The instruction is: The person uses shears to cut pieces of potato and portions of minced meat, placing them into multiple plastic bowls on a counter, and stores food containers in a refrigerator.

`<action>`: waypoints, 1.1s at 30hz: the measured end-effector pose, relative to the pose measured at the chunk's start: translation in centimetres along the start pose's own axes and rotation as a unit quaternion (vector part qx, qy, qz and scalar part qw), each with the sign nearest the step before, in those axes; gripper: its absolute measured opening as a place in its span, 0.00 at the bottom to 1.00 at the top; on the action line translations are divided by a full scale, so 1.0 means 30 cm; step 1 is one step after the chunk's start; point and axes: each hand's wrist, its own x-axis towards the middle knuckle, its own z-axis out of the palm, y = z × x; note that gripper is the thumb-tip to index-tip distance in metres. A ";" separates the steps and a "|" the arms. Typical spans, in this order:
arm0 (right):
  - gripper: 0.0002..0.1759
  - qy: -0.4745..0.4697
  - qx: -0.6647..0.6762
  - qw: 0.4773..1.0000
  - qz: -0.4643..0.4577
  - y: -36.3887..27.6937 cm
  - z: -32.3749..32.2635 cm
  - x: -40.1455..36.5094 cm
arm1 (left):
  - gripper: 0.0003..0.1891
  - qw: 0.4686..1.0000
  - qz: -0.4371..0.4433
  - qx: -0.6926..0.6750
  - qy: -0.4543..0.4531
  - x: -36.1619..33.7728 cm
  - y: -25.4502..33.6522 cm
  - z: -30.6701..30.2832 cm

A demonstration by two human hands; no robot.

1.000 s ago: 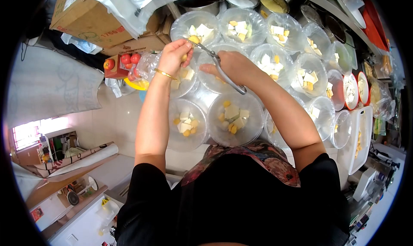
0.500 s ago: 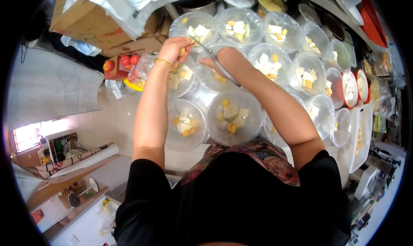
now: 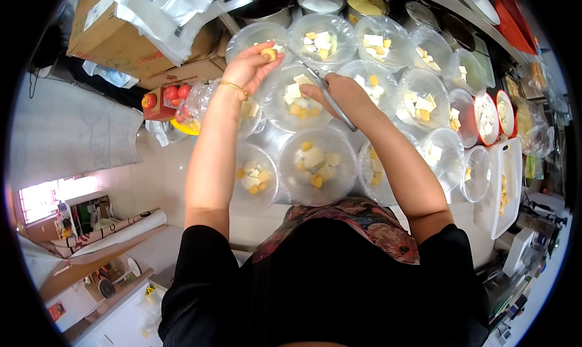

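Observation:
My left hand is raised over the back left bowls, palm turned up, with a round yellow piece at its fingers. My right hand grips a long metal tool that looks like tongs; its tip points toward my left hand but is apart from it. Below the tool sits a clear lined bowl with white blocks and yellow pieces. Nearer my body, another clear bowl holds similar white and yellow pieces.
Several more filled clear bowls crowd around. Metal pots line the back. At left are a cardboard box, plastic bags and red fruit. A white tray with yellow pieces lies at right.
The tongs have drawn away from my left hand toward the right. My left hand has opened somewhat, its palm turning up and showing the yellow piece. The view has shifted slightly.

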 end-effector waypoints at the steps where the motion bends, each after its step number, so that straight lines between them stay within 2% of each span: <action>1: 0.36 -0.002 0.006 1.000 -0.001 -0.003 -0.008 -0.007 | 0.17 1.000 0.006 -0.003 0.002 -0.009 -0.005 0.032; 4: 0.39 0.001 0.024 1.000 0.004 0.000 -0.029 -0.024 | 0.16 0.999 0.024 -0.035 -0.015 -0.002 -0.033 0.076; 10: 0.46 -0.011 0.012 1.000 0.005 0.043 -0.069 -0.034 | 0.13 0.994 0.050 -0.077 0.054 0.011 -0.084 0.179; 14: 0.49 -0.033 -0.022 0.999 -0.017 0.076 -0.098 -0.043 | 0.13 0.996 0.040 -0.052 0.068 0.020 -0.114 0.227; 16: 0.45 -0.051 -0.006 0.999 0.016 0.083 -0.109 -0.049 | 0.13 0.993 0.047 -0.059 0.091 0.036 -0.145 0.235; 23: 0.36 -0.027 -0.015 0.997 0.067 0.125 -0.129 -0.072 | 0.08 0.986 0.035 -0.157 0.048 0.048 -0.249 0.297; 26: 0.34 -0.056 -0.033 0.994 0.085 0.116 -0.157 -0.063 | 0.07 0.984 0.030 -0.167 0.057 0.061 -0.278 0.290; 29: 0.33 -0.033 -0.008 0.996 0.084 0.121 -0.137 -0.046 | 0.07 0.982 0.032 -0.166 0.082 0.080 -0.283 0.276; 33: 0.31 -0.009 -0.012 0.999 0.041 0.146 -0.106 -0.013 | 0.09 0.987 -0.013 -0.130 0.098 0.127 -0.268 0.240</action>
